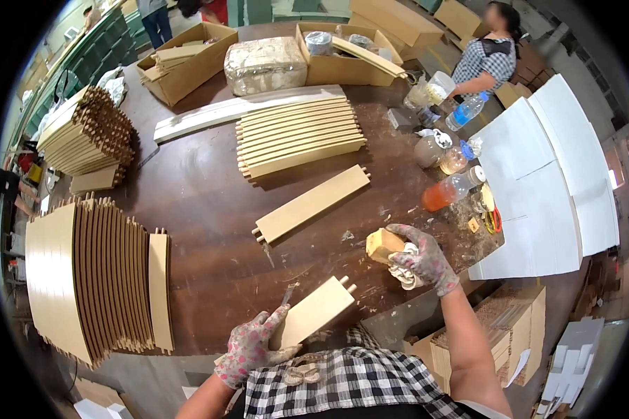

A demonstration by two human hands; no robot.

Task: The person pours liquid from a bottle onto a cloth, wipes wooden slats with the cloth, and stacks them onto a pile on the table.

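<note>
Left hand (253, 346), in a pink-spotted glove, curled round the near-left end of a doweled wooden slat (320, 307); slat slants over the near edge of the brown surface (196, 181), its two pins pointing far-right. Right hand (430, 262), gloved likewise, partly closed, fingers and thumb gripping a yellowish block (383, 246), bunched white cloth (406, 278) under the palm. Second slat (313, 202) lies mid-surface at a similar slant. Beyond it, a row of stacked slats (300, 143). On the left, a larger slat stack (56, 279), with a single slat (160, 286) just beside it. On the right, plastic bottle of orange-red liquid (444, 194), near white cardboard sheets (531, 174)
</note>
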